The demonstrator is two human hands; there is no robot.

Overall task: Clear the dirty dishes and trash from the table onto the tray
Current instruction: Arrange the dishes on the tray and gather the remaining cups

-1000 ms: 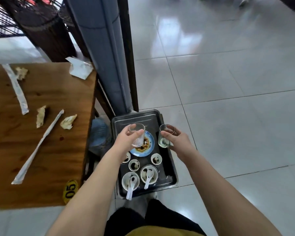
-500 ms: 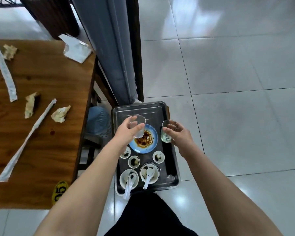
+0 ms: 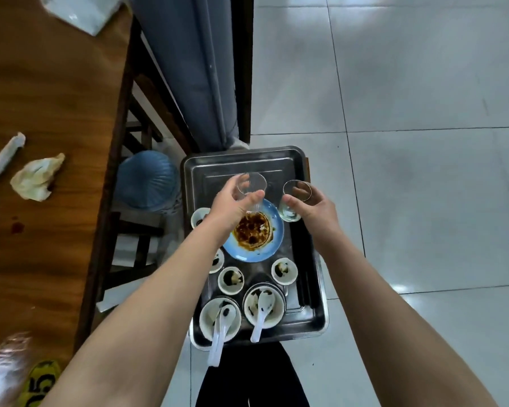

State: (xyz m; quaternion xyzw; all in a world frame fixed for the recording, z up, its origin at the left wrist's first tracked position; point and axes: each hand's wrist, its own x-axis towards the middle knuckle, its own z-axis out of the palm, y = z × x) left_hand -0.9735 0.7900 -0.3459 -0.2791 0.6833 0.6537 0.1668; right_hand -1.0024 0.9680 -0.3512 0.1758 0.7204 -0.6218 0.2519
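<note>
My view has tipped down onto the tray [image 3: 247, 164]; my left hand [image 3: 232, 208] still grips one glass [image 3: 252, 183], my right hand [image 3: 316, 210] the other glass [image 3: 290, 212], both above it, unplaced (napkin [image 3: 37, 179] waits on table [image 3: 56, 98]).

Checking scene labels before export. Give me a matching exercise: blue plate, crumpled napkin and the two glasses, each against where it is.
Things:
1 blue plate
2 crumpled napkin
3 glass over the plate
4 glass beside the plate

Places:
a in the left hand
b in the right hand
c on the tray
d on the wooden table

Pairs: 1-c; 2-d; 3-a; 4-b
</note>
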